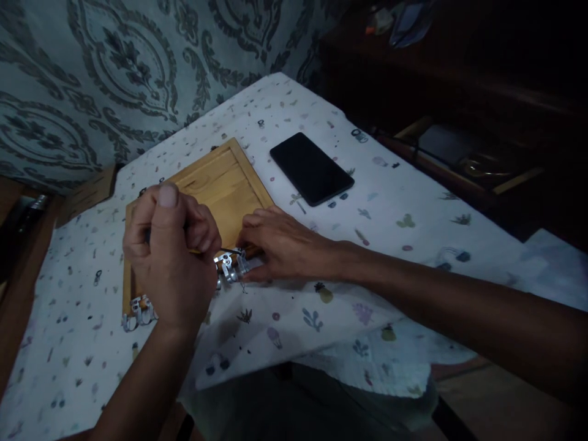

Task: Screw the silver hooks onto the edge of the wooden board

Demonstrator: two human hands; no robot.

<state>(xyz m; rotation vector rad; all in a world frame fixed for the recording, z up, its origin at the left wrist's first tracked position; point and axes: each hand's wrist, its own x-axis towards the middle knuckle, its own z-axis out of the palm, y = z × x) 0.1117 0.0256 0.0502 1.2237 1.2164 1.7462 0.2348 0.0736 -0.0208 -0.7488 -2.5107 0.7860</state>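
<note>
My left hand point(169, 251) is closed in a fist around a tool that looks like a screwdriver. Its thin dark shaft point(232, 250) points right, towards a shiny metal hinge-like fitting point(228, 267) on the near edge of a wooden panel point(220, 190). The fist hides most of the handle. My right hand point(275, 245) grips that fitting and the panel's edge between thumb and fingers. A second metal fitting point(138, 312) sits at the panel's near left corner. The panel has a raised frame and lies flat, partly hidden behind my left hand.
Beyond the panel, a black smartphone point(312, 168) lies on the patterned white tablecloth point(362, 245). A piece of brown cardboard point(89, 193) is at the table's left edge, by the patterned wall covering point(133, 67). Dark wooden furniture point(441, 67) stands at the right.
</note>
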